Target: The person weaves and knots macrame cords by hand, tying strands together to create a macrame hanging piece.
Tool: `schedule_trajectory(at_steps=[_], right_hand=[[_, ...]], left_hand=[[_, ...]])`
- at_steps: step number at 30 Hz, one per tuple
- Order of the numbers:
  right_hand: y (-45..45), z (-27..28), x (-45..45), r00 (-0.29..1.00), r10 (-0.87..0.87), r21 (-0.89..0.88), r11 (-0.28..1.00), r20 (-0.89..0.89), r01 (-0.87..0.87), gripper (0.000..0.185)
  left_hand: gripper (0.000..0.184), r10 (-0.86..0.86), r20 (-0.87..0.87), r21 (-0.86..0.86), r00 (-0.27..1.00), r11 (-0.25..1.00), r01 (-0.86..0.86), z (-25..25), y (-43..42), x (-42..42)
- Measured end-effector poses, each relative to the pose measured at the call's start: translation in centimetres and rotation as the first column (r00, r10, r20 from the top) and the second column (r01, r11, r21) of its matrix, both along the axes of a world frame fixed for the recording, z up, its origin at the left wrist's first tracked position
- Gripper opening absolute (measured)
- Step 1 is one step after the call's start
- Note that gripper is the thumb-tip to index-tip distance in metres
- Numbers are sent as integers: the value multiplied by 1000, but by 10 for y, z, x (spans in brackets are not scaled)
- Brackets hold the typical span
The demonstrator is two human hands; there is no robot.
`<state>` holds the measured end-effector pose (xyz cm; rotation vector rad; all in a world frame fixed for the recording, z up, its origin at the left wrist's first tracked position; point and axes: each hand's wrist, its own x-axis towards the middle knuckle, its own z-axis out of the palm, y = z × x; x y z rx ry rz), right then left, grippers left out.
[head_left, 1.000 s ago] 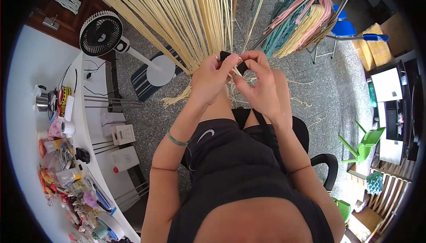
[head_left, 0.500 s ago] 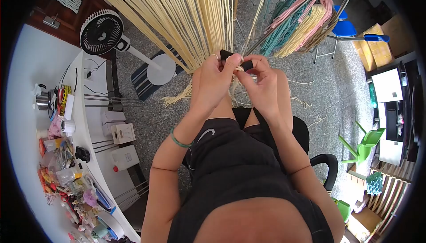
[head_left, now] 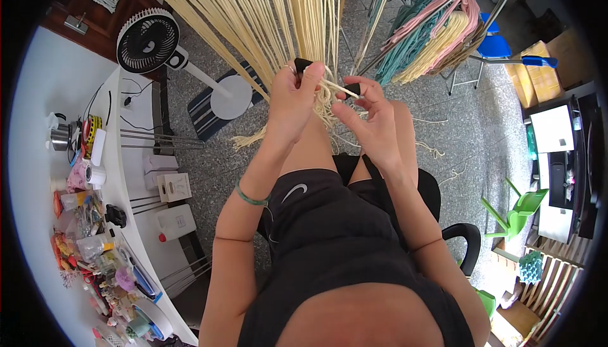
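Long cream cords (head_left: 253, 24) hang from the top of the view down to my knees. My left hand (head_left: 292, 103) pinches some cream cord between thumb and a finger with a black wrap on it. To its right, my right hand (head_left: 373, 122) holds the end of a short stretch of cord (head_left: 334, 86) against a black-wrapped finger, its thumb held apart below. Between the hands, loose cream loops (head_left: 324, 103) dangle above my thighs.
A fan (head_left: 149, 39) stands at the upper left. Small craft items cover the white table (head_left: 120, 188) on the left. Teal, pink and cream yarn bundles (head_left: 430, 30) hang at the upper right. A green chair (head_left: 522, 211) is on the right.
My hands were together and are now apart, the left one having moved left and up. A stretch of cream cord now spans between them. The view has shifted slightly.
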<state>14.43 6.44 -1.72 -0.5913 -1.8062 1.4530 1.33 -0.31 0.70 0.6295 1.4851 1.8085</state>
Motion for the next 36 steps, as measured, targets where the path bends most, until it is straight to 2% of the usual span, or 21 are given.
schedule_trajectory(at_steps=[2, 4, 6, 7, 9, 10, 11, 12, 16, 17, 20, 24, 26, 27, 29, 30, 31, 32, 34, 35, 36], right_hand=[[-1, 1, -2, 999, 10, -63, 998, -44, -13, 24], [-1, 2, -4, 996, 15, -124, 992, -90, -26, 24], [-1, 2, -4, 1000, -22, 165, 986, 19, 19, 22], [0, 0, -5, 1000, -23, 164, 986, 19, 20, 22], [0, -1, -7, 999, 47, -25, 999, -27, -48, 19], [-1, 3, -5, 998, 49, -27, 998, -26, -50, 19], [-2, 9, -2, 986, 112, -296, 944, -120, -143, 18], [-3, 15, 1, 963, 146, -532, 810, -225, -248, 18], [9, 19, 21, 927, 255, -432, 829, -275, -356, 15], [15, 19, 30, 931, 267, -388, 853, -248, -348, 28], [40, 29, 68, 942, 306, -237, 913, -136, -331, 39], [65, 53, 124, 977, 193, -108, 973, -91, -202, 40], [87, 57, 164, 978, -10, -279, 959, -209, -50, 38], [107, 51, 196, 877, -192, -516, 854, -441, -72, 40], [110, 81, 211, 708, -561, -701, 701, -430, 130, 43], [136, 73, 251, 721, 27, -526, 664, -693, -531, 42], [118, 94, 233, 610, -678, -785, 603, -410, 144, 42], [139, 79, 277, 780, -246, -680, 675, -575, -288, 46], [154, 74, 306, 759, -283, -677, 685, -587, -268, 49], [160, 73, 323, 759, -276, -678, 680, -590, -280, 47], [168, 74, 341, 771, -353, -709, 684, -530, -174, 46]], left_hand=[[21, 3, -125, 25, 992, 1000, 0, -5, 1, 2], [22, 8, -146, 23, 989, 1000, -4, -4, 2, 8], [23, 10, -169, 20, 985, 1000, -7, -1, 2, 13], [23, 1, -191, -16, 982, 1000, -4, -1, 2, 14], [24, -10, -211, -56, 977, 998, -2, -3, 2, 14], [24, -22, -234, -50, 972, 999, 11, -8, 3, 11], [25, -33, -256, -44, 966, 999, 22, -12, 4, 9], [25, -28, -255, -46, 967, 999, 16, -13, 5, 8], [24, -9, -167, 13, 986, 1000, 11, -20, 7, -6], [23, 4, -176, -7, 984, 1000, -5, -22, 6, -13], [22, 60, -190, -42, 980, 997, -69, -26, 6, -29], [23, 171, -189, -43, 967, 982, -182, -45, 9, -55], [20, 221, -201, -30, 954, 972, -231, -49, 9, -65], [20, 253, -204, -62, 946, 961, -270, -50, 7, -70], [20, 291, -185, -42, 939, 952, -303, -51, 3, -79], [20, 307, -170, -18, 936, 949, -315, -52, 1, -85], [20, 311, -208, -41, 927, 944, -326, -57, -1, -92], [20, 321, -204, -44, 925, 941, -337, -56, -4, -95], [21, 335, -229, -140, 914, 918, -371, -48, -8, -97], [21, 358, -202, -110, 912, 917, -384, -47, -9, -99], [21, 359, -197, -111, 912, 916, -385, -50, -10, -104]])
